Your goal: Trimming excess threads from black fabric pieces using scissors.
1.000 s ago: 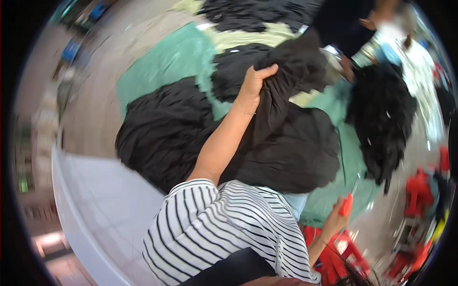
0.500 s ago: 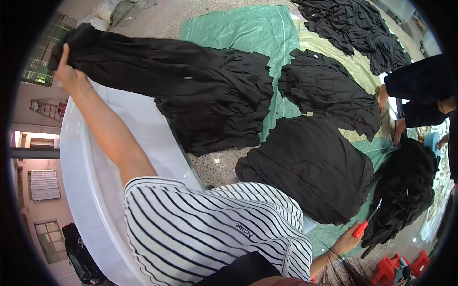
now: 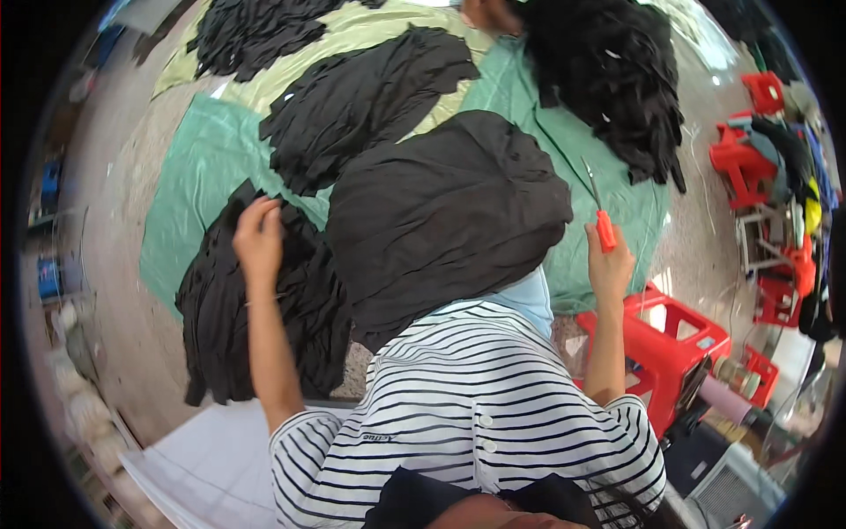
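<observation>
My left hand (image 3: 260, 238) is over the black cloth pile (image 3: 264, 326) on the left, its fingers bent together at a raised fold of black cloth. The fingertips are partly hidden. In my right hand (image 3: 611, 260) is a slim, pointed metal tool with an orange-red handle (image 3: 605, 231). Its tip points away from me, above the green sheet (image 3: 648, 216). A large, rounded heap of black cloth (image 3: 449, 212) lies between my hands and covers my lap.
More black cloth (image 3: 374, 97) lies on yellow and green sheets ahead. Another person's hand (image 3: 492, 13) is beside the black heap (image 3: 617, 79) at far right. A red stool (image 3: 683, 339) stands near my right arm, with white sheeting (image 3: 194, 467) near my left.
My view has turned to the right. My left hand has come in from its far reach, and the long stretched black cloth now lies bunched on the left pile. My right hand keeps the tool.
</observation>
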A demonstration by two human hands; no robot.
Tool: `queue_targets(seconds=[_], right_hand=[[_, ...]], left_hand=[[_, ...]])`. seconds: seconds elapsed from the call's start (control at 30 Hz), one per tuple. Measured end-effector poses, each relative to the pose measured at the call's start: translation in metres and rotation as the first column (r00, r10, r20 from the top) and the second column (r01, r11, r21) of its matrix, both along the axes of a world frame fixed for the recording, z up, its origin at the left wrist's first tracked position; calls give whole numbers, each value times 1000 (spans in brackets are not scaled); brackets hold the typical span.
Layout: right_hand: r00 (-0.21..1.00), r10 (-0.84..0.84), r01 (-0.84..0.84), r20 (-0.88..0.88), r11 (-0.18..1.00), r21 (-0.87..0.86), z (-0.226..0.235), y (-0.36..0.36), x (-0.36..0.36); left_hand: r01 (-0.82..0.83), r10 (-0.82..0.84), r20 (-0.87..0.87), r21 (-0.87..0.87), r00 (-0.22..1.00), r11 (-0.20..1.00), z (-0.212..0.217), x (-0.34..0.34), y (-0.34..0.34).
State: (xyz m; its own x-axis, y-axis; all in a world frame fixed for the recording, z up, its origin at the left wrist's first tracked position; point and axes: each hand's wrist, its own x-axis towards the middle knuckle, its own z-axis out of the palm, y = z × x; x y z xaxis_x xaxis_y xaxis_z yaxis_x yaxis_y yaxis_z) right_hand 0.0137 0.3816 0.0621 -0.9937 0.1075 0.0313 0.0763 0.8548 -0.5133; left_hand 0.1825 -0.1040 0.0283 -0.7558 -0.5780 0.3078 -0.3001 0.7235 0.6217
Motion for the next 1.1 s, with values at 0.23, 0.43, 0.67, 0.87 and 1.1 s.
queue_targets(seconds=[0.23,0.43,0.67,0.87,1.1], right_hand=[[991,11,-7,136,999,-33,-4,19,28],[984,54,-31,169,990,-137,36,13,54],[957,243,-222,155,965,-143,55,6,68],[965,189,-181,183,982,-62,57,13,66],[984,99,-101,147,995,3,60,37,66]], left_hand=[[590,-528,-332,116,781,799,37,-154,215],[770,-757,-141,143,638,622,30,-176,256],[759,-760,-36,93,649,644,27,-176,252],[708,-707,52,-18,705,706,30,-175,260],[771,-721,273,-234,637,593,28,-212,287]])
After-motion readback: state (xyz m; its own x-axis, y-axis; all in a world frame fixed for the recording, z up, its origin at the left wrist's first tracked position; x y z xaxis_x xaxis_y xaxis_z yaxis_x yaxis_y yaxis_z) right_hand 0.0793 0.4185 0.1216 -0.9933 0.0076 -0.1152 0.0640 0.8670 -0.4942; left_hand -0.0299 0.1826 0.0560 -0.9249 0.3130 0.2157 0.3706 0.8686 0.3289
